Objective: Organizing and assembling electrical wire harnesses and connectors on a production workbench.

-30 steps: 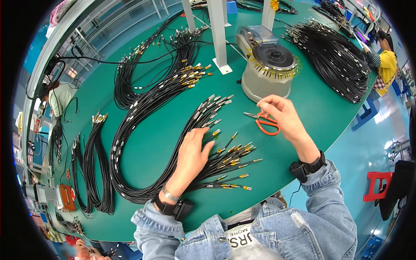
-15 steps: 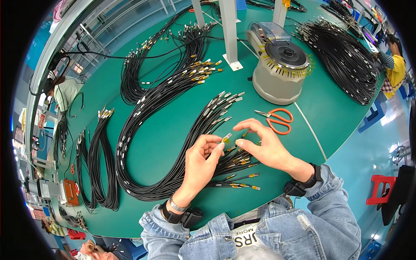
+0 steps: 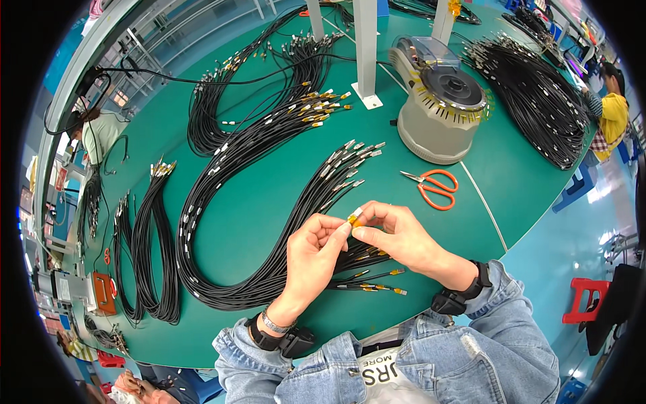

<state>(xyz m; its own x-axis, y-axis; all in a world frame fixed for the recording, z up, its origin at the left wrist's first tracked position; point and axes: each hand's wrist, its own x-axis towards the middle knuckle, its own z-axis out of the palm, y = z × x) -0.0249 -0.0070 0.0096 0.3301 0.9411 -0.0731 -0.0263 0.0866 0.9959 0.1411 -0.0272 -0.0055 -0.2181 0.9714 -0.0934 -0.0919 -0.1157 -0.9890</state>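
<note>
Between my hands is a cable's connector end (image 3: 357, 211), silver at the tip, with a small piece of amber tape (image 3: 354, 219) on it. My left hand (image 3: 315, 254) is closed in a pinch at the base of the connector. From the other side, the thumb and forefinger of my right hand (image 3: 397, 236) press together at the amber tape. Beneath and beside my hands lies a bundle of black cables (image 3: 269, 269); some of its ends carry amber tape and others are bare silver. My hands cover part of these ends.
Orange-handled scissors (image 3: 437, 188) lie beyond my right hand. Behind them stands a round tape dispenser (image 3: 437, 128) with tape strips round its rim, near a white metal post (image 3: 366, 60). More cable bundles lie on the green table (image 3: 235, 229) at left and far right (image 3: 531, 94). Other people sit around.
My right hand has moved left and down to the connector, and its spread thumb and forefinger have closed on the amber tape. My left hand keeps its pinch. The view has shifted slightly.
</note>
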